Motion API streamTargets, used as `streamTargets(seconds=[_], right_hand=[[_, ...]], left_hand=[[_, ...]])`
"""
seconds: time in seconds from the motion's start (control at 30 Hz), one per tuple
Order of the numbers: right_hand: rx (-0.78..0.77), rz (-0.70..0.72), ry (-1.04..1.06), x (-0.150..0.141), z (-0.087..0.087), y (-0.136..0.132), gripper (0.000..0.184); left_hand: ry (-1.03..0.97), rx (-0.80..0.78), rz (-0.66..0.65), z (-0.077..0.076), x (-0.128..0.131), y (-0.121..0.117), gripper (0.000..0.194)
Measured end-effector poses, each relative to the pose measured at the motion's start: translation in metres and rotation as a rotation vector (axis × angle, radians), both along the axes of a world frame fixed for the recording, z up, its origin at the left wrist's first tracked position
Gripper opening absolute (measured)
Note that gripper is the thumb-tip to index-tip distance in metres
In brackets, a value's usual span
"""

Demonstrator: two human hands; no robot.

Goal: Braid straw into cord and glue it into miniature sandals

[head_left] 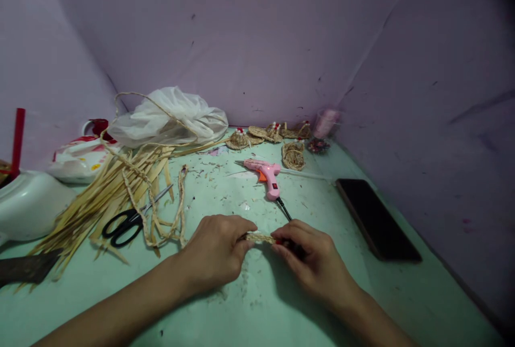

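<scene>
**Apparently midway: a short braid is held in both hands, with formed pieces behind and loose strips unbraided**

A short, pale braided straw piece (261, 238) is held low over the mint-green counter (249, 315), between the two hands. One end is pinched by the left hand (217, 245), its fingers closed to the thickness of the braid. The other end is gripped in the same way by the right hand (322, 258), where something red and dark is partly hidden by the fingers, so how much has been attached cannot be told.

As for what is done, several small woven straw pieces (236, 141), some topped with red and white beads, are set along the back wall, and seem to be largely formed. A long braided straw cord (181, 202) is seen in loose loops at the left, already plaited but not cut up. Beside it, a bundle of flat yellowish strips (108, 191) is left unbraided. Black-handled scissors (125, 226) are laid near the strips, and a pink glue gun (272, 183) is rested on its side beyond the hands, held by neither. The held piece is judged unfinished.
</scene>
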State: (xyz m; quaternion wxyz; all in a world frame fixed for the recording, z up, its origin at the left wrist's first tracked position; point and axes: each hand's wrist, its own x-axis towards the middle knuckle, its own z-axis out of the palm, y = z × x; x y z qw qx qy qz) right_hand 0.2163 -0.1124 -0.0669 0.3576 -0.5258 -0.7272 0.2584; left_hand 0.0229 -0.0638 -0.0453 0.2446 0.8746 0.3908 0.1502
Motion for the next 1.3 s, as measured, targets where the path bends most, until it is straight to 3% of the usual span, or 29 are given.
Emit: streamTargets(seconds=[0.17, 0.27, 0.4, 0.63, 0.7, 0.77, 0.9, 0.97, 1.0, 1.07, 1.17, 1.23, 1.3], right_hand=[[-0.036, -0.031, 0.0, -0.002, 0.001, 0.0, 0.01], [-0.001, 0.004, -0.007, -0.003, 0.0, -0.001, 0.018], [-0.012, -0.012, -0.019, -0.006, 0.0, -0.004, 0.015], [-0.043, -0.036, -0.001, -0.009, 0.0, -0.006, 0.017], [-0.051, -0.021, 0.017, -0.008, 0.0, -0.006, 0.017], [-0.089, -0.049, 0.076, -0.009, 0.0, -0.005, 0.018], [-0.38, -0.199, 0.406, -0.013, 0.0, -0.002, 0.023], [-0.55, -0.249, 0.576, -0.015, 0.001, -0.001, 0.028], [-0.608, -0.26, 0.646, -0.016, 0.002, -0.002, 0.03], [-0.658, -0.249, 0.744, -0.018, 0.005, -0.003, 0.033], [-0.609, -0.202, 0.778, -0.019, 0.009, -0.005, 0.034], [-0.566, -0.186, 0.739, -0.02, 0.009, -0.006, 0.033], [-0.578, -0.167, 0.716, -0.023, 0.007, -0.006, 0.034]], left_hand=[[0.021, -0.011, 0.084, -0.001, 0.001, 0.0, 0.015], [-0.011, -0.019, 0.055, -0.001, 0.003, -0.002, 0.016], [-0.029, -0.037, 0.032, 0.0, 0.006, -0.006, 0.017], [-0.029, -0.048, 0.175, -0.005, 0.01, -0.006, 0.013], [-0.025, -0.037, 0.159, -0.004, 0.008, -0.005, 0.013], [-0.064, 0.081, 0.114, 0.0, 0.005, -0.008, 0.013], [-0.271, 0.582, 0.044, 0.002, 0.006, -0.031, 0.02], [-0.285, 0.664, -0.154, -0.005, 0.012, -0.047, 0.016], [-0.278, 0.613, -0.191, -0.01, 0.015, -0.053, 0.018], [-0.264, 0.301, -0.133, -0.017, 0.022, -0.057, 0.019], [-0.362, -0.194, 0.184, -0.018, 0.025, -0.043, 0.023], [-0.48, -0.394, 0.338, -0.015, 0.023, -0.031, 0.017], [-0.611, -0.505, 0.373, -0.014, 0.021, -0.022, 0.013]])
